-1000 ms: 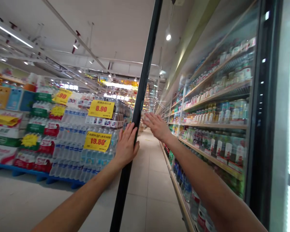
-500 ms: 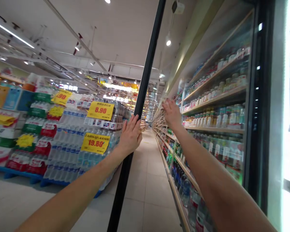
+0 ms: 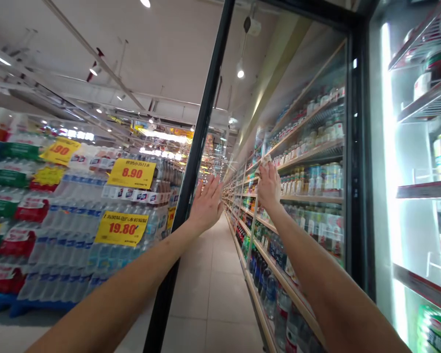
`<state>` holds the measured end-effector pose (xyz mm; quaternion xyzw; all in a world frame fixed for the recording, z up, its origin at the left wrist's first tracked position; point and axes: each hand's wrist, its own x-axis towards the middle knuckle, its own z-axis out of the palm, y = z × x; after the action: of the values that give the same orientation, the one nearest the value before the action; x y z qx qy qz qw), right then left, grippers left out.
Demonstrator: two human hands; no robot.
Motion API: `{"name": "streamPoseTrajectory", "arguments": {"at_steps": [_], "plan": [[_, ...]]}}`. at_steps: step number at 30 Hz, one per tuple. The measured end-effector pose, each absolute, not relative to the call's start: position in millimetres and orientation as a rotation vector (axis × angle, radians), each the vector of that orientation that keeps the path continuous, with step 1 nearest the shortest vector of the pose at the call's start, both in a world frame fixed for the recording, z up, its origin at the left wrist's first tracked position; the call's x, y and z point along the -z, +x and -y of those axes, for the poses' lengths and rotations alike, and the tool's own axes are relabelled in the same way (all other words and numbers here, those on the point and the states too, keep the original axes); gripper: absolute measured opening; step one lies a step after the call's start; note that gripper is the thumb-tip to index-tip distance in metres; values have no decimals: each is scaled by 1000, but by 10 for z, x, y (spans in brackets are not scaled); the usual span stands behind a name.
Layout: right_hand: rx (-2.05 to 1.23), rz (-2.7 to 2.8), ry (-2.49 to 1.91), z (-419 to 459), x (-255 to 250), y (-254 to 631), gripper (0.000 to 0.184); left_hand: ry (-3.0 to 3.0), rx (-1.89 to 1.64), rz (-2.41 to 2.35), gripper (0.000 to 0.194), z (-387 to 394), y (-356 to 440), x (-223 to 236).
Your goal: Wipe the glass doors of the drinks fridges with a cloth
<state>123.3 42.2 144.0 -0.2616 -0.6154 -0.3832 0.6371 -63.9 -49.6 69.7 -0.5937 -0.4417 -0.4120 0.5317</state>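
A glass door with a black frame (image 3: 202, 122) stands swung open in front of me. My left hand (image 3: 207, 203) lies flat with fingers stretched, on the door beside the black edge strip. Against the glass, further right, my right hand (image 3: 269, 186) presses a crumpled pale cloth (image 3: 265, 161). The cloth sticks out past the fingertips, and the rest of it is hidden under the hand.
At right is a lit cooler with wire shelves (image 3: 426, 100) holding drinks. Shelves of bottles (image 3: 316, 179) show in the glass. Stacked bottle packs (image 3: 62, 215) with yellow price signs (image 3: 131, 173) fill the left. A tiled aisle floor (image 3: 191, 289) runs ahead.
My right hand has moved down the glass with the cloth. My left hand has shifted from the black edge strip onto the glass beside it. The view has turned right, showing more of the cooler.
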Motion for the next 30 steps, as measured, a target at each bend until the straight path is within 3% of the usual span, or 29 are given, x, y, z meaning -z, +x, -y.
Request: {"name": "streamPoseTrajectory", "arguments": {"at_steps": [5, 10, 15, 22, 27, 30], "plan": [[1088, 1719, -389, -500, -1220, 1507, 45, -1457, 948, 1047, 54, 428, -422, -667], [820, 1224, -660, -663, -1133, 1864, 48, -1508, 889, 1034, 52, 324, -221, -579], [1032, 1636, -483, -702, -859, 1916, 45, -1549, 840, 961, 51, 247, -18, -536], [731, 1098, -785, -832, -859, 2451, 51, -1593, 853, 1033, 53, 178, 135, -566], [950, 1544, -602, -855, -686, 2439, 50, -1584, 888, 1006, 51, 89, 185, -484], [839, 1363, -702, -898, -607, 2593, 50, -1586, 889, 978, 51, 49, 213, -423]]}}
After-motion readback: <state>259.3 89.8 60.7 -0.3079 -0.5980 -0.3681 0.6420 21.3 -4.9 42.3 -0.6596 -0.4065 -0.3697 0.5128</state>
